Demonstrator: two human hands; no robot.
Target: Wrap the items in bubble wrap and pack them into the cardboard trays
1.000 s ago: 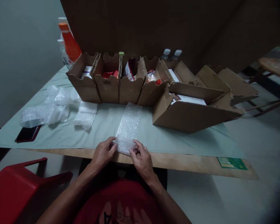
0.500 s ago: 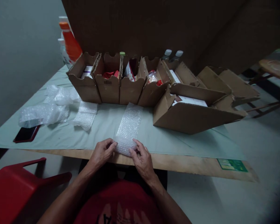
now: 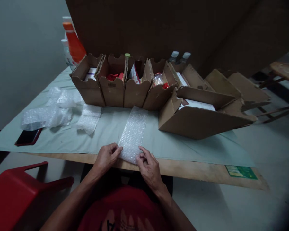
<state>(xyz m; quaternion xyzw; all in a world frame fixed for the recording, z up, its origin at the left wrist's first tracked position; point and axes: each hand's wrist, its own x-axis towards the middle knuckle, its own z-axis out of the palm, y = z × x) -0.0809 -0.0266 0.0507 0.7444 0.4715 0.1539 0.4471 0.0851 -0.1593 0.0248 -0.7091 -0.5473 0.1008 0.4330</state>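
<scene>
A long strip of bubble wrap [image 3: 134, 128] lies on the pale green table cover [image 3: 173, 144], running from the cardboard bins towards me. Its near end is rolled up at the table's front edge. My left hand [image 3: 107, 157] grips the left side of that rolled end. My right hand [image 3: 149, 168] grips its right side, fingers curled over the roll. What is inside the roll is hidden.
A row of open cardboard bins [image 3: 121, 81] with packets stands at the back, a larger open carton [image 3: 199, 112] to the right. Loose bubble wrap [image 3: 47, 112] and a dark phone [image 3: 27, 137] lie at left. An orange bottle [image 3: 74, 43] stands behind. A red chair [image 3: 16, 192] is lower left.
Both hands stay on the rolled end of the bubble wrap, shifted only slightly; the view has drifted a little to the right.
</scene>
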